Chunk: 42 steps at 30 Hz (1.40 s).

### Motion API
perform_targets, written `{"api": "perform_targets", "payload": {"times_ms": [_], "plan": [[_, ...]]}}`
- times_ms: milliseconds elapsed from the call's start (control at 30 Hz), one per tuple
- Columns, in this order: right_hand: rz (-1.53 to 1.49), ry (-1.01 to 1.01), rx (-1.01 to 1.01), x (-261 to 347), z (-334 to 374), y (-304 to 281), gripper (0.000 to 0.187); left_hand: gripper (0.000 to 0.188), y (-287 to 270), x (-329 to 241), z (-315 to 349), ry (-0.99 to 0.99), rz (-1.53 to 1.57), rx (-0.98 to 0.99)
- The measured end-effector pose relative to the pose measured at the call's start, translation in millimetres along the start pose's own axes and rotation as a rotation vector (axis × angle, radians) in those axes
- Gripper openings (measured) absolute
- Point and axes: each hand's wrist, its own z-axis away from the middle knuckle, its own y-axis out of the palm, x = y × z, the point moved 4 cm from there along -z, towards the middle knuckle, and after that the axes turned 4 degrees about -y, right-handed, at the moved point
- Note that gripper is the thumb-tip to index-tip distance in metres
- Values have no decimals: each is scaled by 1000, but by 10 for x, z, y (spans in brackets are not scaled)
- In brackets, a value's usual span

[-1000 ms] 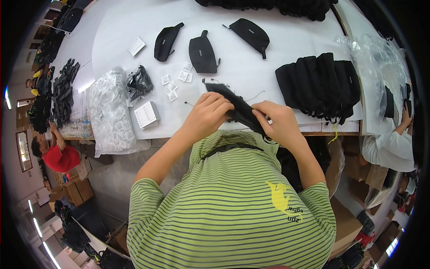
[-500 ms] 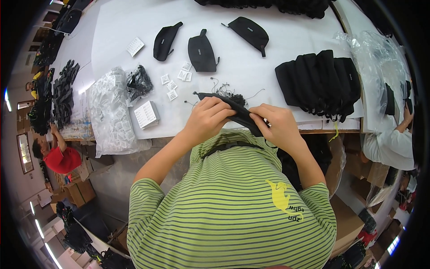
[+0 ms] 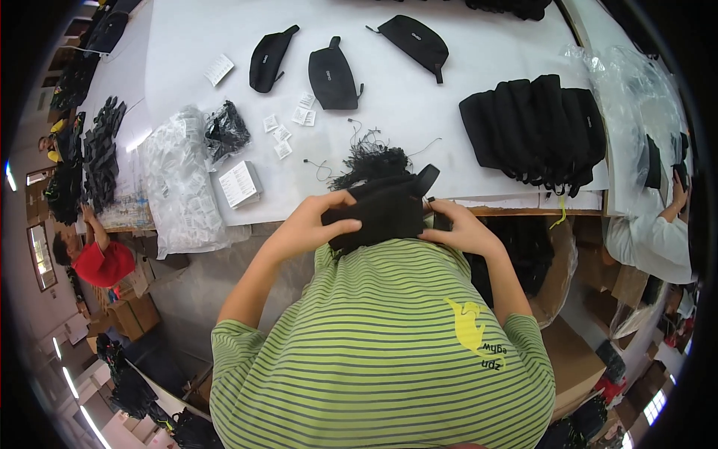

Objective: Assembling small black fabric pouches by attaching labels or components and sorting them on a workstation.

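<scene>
The left hand (image 3: 310, 226), palm inward, grips the black pouch (image 3: 381, 217) by its left end, thumb across the face, fingers on the top edge. Held at the table's (image 3: 288, 206) near edge, against the striped shirt (image 3: 396, 329), the pouch slants, its long axis rising slightly rightward and its loop tab (image 3: 428, 179) pointing up and right. The right hand (image 3: 465, 230) curls half-open at the right end, thumb touching; whether it grips, I cannot tell.
</scene>
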Motion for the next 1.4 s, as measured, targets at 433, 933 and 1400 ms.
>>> {"api": "perform_targets", "payload": {"times_ms": [433,933,1400], "plan": [[-208,-33,-396,-200,451,-994,7,19,-80,175,139,-126,286,131],[-1632,-82,-707,-120,-299,-236,28,23,294,-637,50,125,-220,141],[-1583,140,-791,-136,-243,-82,32,24,315,-701,87,154,-280,118]]}}
